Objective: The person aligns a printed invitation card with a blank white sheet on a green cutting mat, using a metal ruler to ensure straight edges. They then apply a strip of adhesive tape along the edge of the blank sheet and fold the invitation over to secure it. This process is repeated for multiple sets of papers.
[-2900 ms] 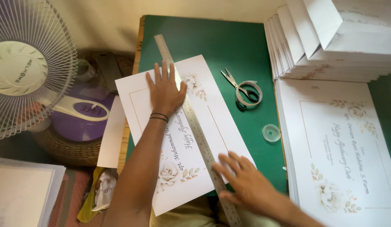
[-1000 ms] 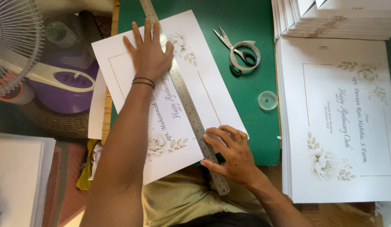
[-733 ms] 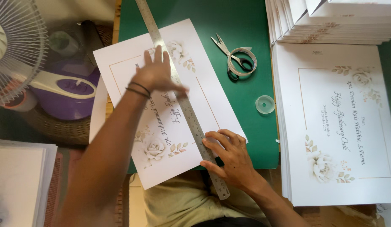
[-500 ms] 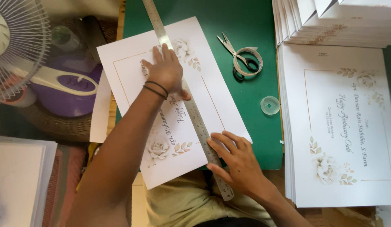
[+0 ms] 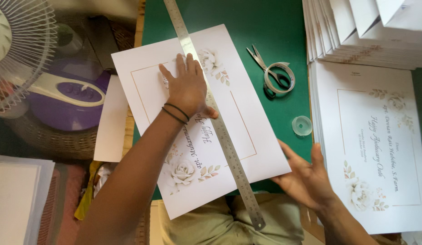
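Down by your lap, your right hand (image 5: 306, 177) is open with fingers spread, holding nothing, just touching the near corner of the flowered sheet (image 5: 199, 122) on the green mat (image 5: 265, 27). Your left hand (image 5: 187, 86) lies flat and open on that sheet, thumb against the metal ruler (image 5: 215, 118), likely to keep both from sliding. Farther off sit scissors (image 5: 265, 63) with a tape ring (image 5: 280, 78) and the card stack (image 5: 369, 136).
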